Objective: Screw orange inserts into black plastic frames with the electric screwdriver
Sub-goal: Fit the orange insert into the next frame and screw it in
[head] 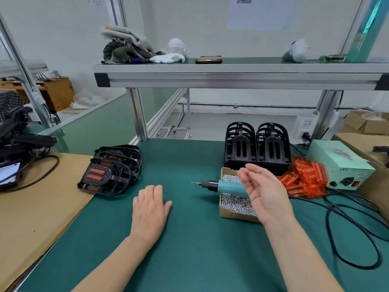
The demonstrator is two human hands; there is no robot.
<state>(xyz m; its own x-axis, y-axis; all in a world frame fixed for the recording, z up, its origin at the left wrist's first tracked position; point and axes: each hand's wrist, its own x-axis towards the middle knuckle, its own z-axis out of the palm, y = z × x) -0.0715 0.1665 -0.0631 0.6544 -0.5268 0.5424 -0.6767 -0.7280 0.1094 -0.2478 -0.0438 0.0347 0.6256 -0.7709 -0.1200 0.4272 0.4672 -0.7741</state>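
Left hand flat on the green surface, right hand raised and holding nothing.

The left hand lies palm down, fingers straight and close together. The right hand hangs above the surface, palm turned inward, fingers loosely spread. Behind it the electric screwdriver lies across a cardboard box of screws, tip pointing left. Empty black frames stand behind the box, orange inserts are heaped to their right, and frames with inserts fitted are piled at the left.
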